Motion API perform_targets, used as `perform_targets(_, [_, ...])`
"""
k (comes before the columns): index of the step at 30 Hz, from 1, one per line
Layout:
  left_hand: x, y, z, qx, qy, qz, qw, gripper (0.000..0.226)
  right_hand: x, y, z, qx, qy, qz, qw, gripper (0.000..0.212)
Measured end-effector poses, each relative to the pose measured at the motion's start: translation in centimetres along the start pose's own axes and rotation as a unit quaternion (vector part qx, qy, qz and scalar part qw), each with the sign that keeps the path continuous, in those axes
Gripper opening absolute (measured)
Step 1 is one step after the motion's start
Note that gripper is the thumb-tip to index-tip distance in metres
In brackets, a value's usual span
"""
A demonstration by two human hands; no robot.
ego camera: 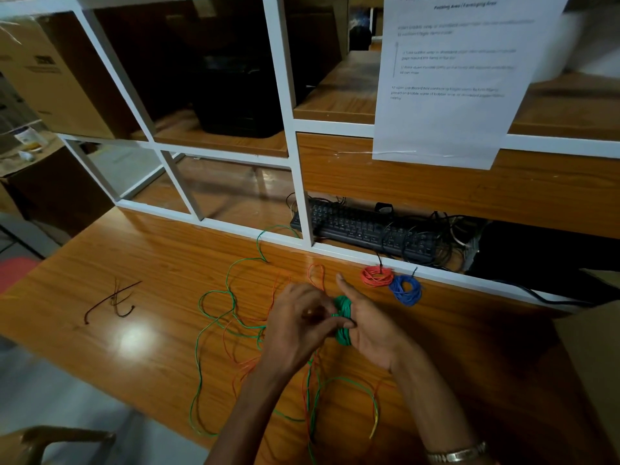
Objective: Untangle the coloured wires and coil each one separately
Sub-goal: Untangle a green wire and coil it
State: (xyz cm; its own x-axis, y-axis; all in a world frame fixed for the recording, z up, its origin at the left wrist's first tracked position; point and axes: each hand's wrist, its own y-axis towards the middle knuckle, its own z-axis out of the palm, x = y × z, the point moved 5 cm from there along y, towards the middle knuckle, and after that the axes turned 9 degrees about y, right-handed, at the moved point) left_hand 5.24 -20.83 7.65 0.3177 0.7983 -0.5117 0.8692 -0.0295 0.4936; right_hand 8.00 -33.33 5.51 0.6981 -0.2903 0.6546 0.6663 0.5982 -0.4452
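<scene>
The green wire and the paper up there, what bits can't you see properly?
- Green coil, head view: the hands hide how it sits on the right hand's fingers; the left hand covers the part being wound.
- Loose green wire: runs off the bottom edge, so its end is unseen.
- Paper sheet: print too blurred to read, top cut off.

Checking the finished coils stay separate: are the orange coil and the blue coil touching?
Cannot tell. In the head view the orange coil and blue coil lie side by side with their edges meeting or overlapping slightly, but no clear contact or gap shows.
</scene>
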Motion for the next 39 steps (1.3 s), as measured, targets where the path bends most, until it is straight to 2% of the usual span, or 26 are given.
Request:
perform_targets(2, [0.6,0.0,0.0,0.037,-0.033,-0.038,0.998,0.051,-0.5,-0.1,0.1,0.0,0.005,0.021,1.0,0.07])
perform_targets(3, [1.1,-0.1,0.2,0.081,-0.062,-0.076,0.992,0.061,-0.7,-0.2,0.2,-0.002,0.001,0.025,1.0,0.072])
perform_targets(5, [1.2,-0.6,1.2,0.199,-0.165,-0.15,0.954,0.073,-1.3,-0.2,0.4,0.012,-0.01,0.039,0.999,0.078])
perform_targets(7, [1.0,-1.0,1.9,0.264,-0.283,-0.168,0.907,0.069,-1.6,-0.3,1.2,0.062,-0.036,0.06,0.996,0.088])
perform_targets(10, [1.0,-1.7,2.4,0.235,-0.367,-0.193,0.879,0.042,-1.7,-0.4,1.8,0.111,-0.072,0.071,0.989,0.101])
perform_targets(12, [0.9,-2.2,3.0,0.223,-0.379,-0.215,0.872,0.036,-1.6,-0.4,1.6,0.107,-0.064,0.072,0.99,0.099])
perform_targets(16, [-0.1,-2.1,2.8,0.209,-0.365,-0.166,0.892,0.026,-1.7,0.0,1.1,0.073,-0.054,0.055,0.994,0.094])
perform_targets(21, [-0.3,-1.8,3.0,0.189,-0.377,-0.176,0.889,0.022,-0.7,0.2,1.3,-0.006,-0.105,-0.034,0.994,0.087])
perform_targets(26, [-0.8,-0.9,2.6,0.157,-0.367,-0.169,0.901,0.025,-0.5,0.9,0.5,-0.089,-0.102,-0.078,0.988,0.083])
perform_targets(30, [-1.1,-0.6,2.8,0.143,-0.372,-0.171,0.901,0.026,-0.2,0.9,-0.4,-0.245,-0.091,-0.143,0.955,0.069])
perform_targets(32, [-1.0,-0.7,3.1,0.123,-0.366,-0.178,0.905,0.027,0.3,0.7,-0.8,-0.295,-0.088,-0.19,0.932,0.072])
perform_targets(35, [-0.6,-1.0,3.3,0.083,-0.365,-0.205,0.904,0.027,0.6,0.5,-1.0,-0.283,-0.081,-0.225,0.929,0.069])
perform_targets(39, [0.6,-1.9,3.4,0.045,-0.352,-0.26,0.898,0.026,-0.4,0.8,-1.0,-0.224,-0.109,-0.244,0.937,0.046])
